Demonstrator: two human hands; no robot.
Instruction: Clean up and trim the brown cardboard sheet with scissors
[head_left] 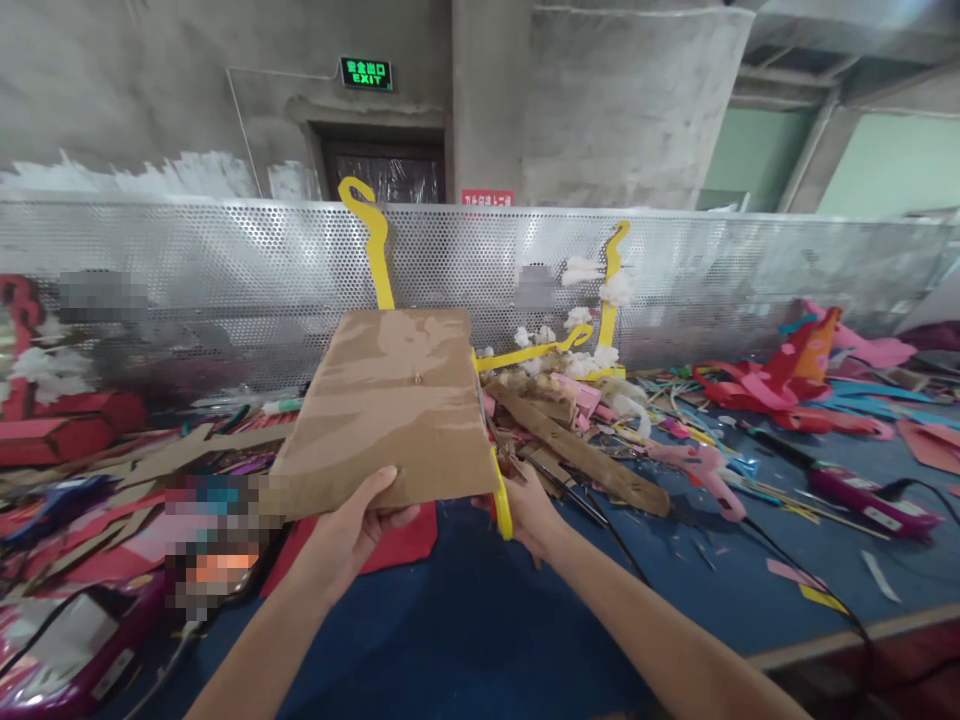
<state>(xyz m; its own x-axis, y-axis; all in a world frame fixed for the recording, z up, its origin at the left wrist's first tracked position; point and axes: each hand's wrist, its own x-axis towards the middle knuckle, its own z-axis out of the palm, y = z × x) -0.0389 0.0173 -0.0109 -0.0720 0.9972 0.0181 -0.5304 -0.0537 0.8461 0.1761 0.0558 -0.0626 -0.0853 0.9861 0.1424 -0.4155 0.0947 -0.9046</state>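
Note:
A brown cardboard panel is held up over the blue table, tilted, with yellow curved strips sticking out beyond its top and right edges. My left hand grips its lower edge, thumb on the front face and fingers behind. At the lower right corner, beside a yellow strip end, my right hand has its fingers bent around the edge, partly hidden behind the strip. Red sheet material shows beneath the panel.
A pink glue gun and a purple tool with cables lie on the right. Cardboard strips and scraps clutter the table behind. A perforated metal divider stands at the back. Red boxes sit left.

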